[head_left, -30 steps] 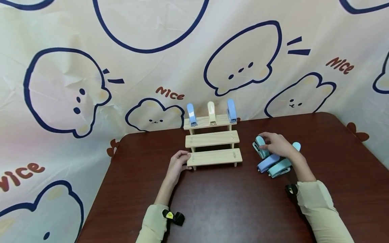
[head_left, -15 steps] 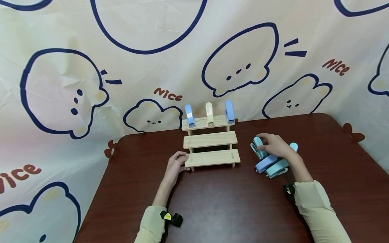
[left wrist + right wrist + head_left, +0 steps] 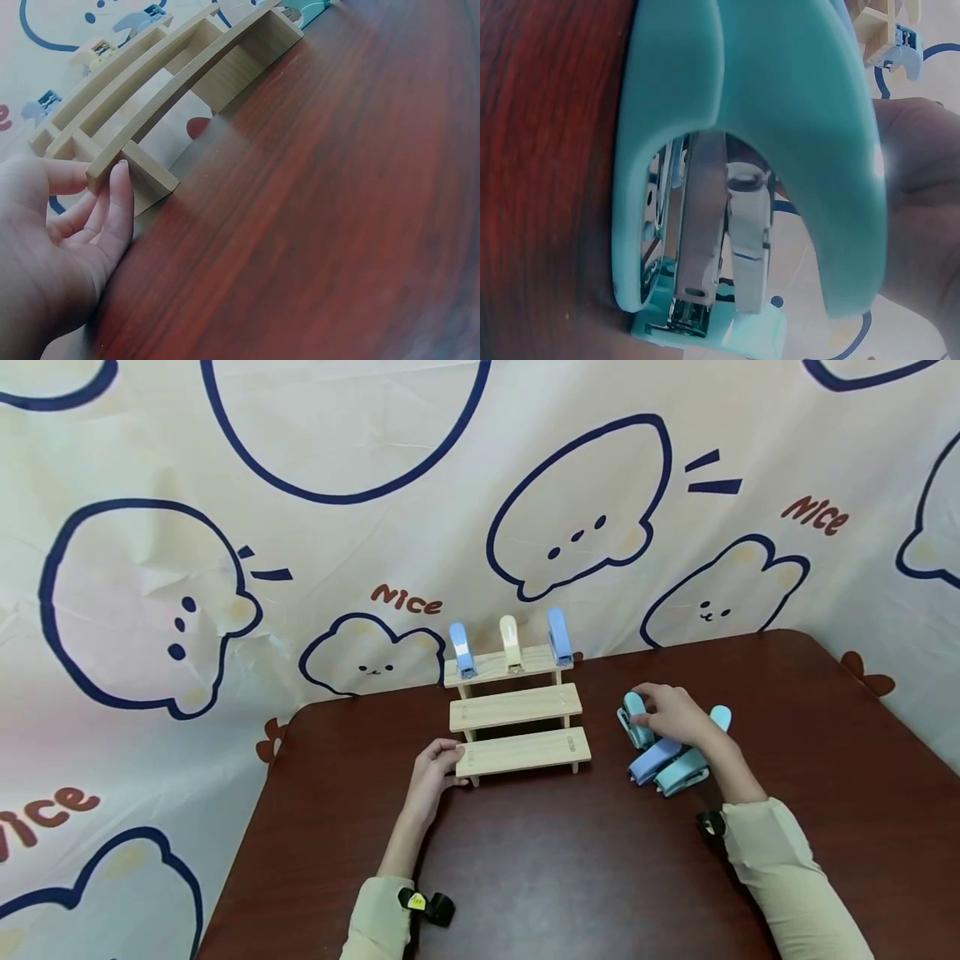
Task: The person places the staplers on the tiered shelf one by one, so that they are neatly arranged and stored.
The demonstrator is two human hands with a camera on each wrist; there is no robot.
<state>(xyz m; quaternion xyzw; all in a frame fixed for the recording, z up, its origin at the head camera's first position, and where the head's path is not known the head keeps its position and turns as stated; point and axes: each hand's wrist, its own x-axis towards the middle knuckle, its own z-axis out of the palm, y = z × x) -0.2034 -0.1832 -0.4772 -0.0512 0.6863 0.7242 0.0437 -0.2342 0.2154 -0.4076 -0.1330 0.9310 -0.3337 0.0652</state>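
though partly hidden, stapler [image 3: 637, 735] in right hand [image 3: 677, 717]

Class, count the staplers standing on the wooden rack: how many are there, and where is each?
3, all on the top tier: in the head view, a light-blue stapler at left, a cream stapler in the middle, a blue stapler at right. None there looks hidden.

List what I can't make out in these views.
Head view: whether the teal tip and front teal stapler are one piece; the right forearm covers the stretch between.
Right wrist view: fingers of the right hand, mostly hidden behind the near teal stapler.
Left wrist view: teal item, cut off by the top edge.
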